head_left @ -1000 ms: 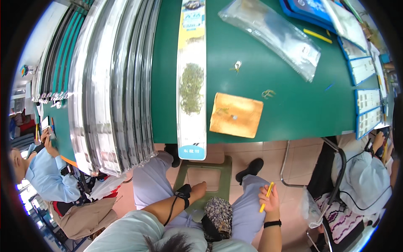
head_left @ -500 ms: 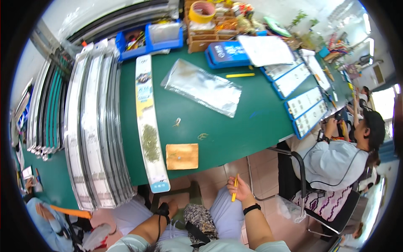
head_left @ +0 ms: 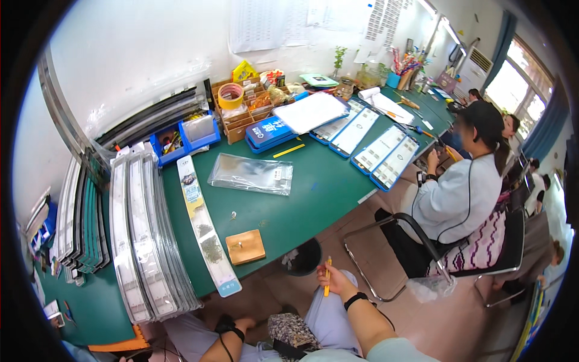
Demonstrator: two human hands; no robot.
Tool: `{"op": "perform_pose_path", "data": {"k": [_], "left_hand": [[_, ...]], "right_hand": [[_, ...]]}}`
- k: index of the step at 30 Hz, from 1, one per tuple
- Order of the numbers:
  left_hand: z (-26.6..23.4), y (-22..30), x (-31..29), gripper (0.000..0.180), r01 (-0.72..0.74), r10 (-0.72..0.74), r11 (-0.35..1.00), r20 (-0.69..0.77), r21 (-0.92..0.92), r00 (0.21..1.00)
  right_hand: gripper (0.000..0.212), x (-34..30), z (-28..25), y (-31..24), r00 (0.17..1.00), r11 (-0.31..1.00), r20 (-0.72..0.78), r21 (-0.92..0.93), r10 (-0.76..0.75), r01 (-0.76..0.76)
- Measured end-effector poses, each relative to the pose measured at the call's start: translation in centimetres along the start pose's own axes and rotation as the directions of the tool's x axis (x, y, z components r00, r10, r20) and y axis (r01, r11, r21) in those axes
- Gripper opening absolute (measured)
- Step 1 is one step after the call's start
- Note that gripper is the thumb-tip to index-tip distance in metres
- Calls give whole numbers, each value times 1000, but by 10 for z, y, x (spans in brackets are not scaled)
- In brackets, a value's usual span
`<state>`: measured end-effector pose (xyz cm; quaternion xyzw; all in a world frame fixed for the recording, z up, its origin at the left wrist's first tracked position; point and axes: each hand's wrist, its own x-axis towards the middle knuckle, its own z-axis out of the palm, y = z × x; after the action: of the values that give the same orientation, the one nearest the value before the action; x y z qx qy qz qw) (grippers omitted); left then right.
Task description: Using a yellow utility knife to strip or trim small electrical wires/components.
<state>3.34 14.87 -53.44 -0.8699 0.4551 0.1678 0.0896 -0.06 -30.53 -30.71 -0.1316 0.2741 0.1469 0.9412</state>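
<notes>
My right hand (head_left: 332, 281) is closed around a slim yellow pen-like tool (head_left: 327, 283), held upright above my right thigh, past the table's front edge. My left hand (head_left: 244, 324) is low over my lap, beneath the table edge; its fingers are too indistinct to read. Between the hands and the table's far side lies a small tan wooden block (head_left: 253, 248) with a tiny item on top. Left of it, a long printed card strip (head_left: 209, 246) runs toward me and juts over the edge. Beyond the block rests a tiny pale piece (head_left: 234, 215).
A clear plastic bag (head_left: 250, 175) lies mid-table. Stacked long plastic-wrapped packs (head_left: 148, 241) stand at left. Behind are blue bins (head_left: 199, 131), a wooden organizer (head_left: 238, 130) and blue cases (head_left: 386, 155). A co-worker (head_left: 461, 199) sits at right; a dark bin (head_left: 301, 258) stands below.
My view has tilted up and swung right, bringing in more wall and window. My right hand still holds the yellow tool near my thigh. The table items appear unmoved.
</notes>
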Motion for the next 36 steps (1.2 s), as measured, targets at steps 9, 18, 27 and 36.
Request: {"op": "perform_pose_path", "data": {"k": [9,18,27,36], "left_hand": [[-249,25,5,10,258,-22,279,262,-925,965],[-415,73,-83,6,-121,-239,162,-158,-979,958],[-487,111,-110,18,-522,-153,345,-596,-780,788],[-499,131,-133,24,-667,-193,460,-799,-586,569]], "right_hand": [[30,-35,6,34,981,973,-99,-177,-166,147],[25,-116,104,67,983,827,90,-531,-162,185],[21,-165,184,106,945,630,322,-722,-62,287],[22,-204,219,127,859,479,508,-770,60,422]]}}
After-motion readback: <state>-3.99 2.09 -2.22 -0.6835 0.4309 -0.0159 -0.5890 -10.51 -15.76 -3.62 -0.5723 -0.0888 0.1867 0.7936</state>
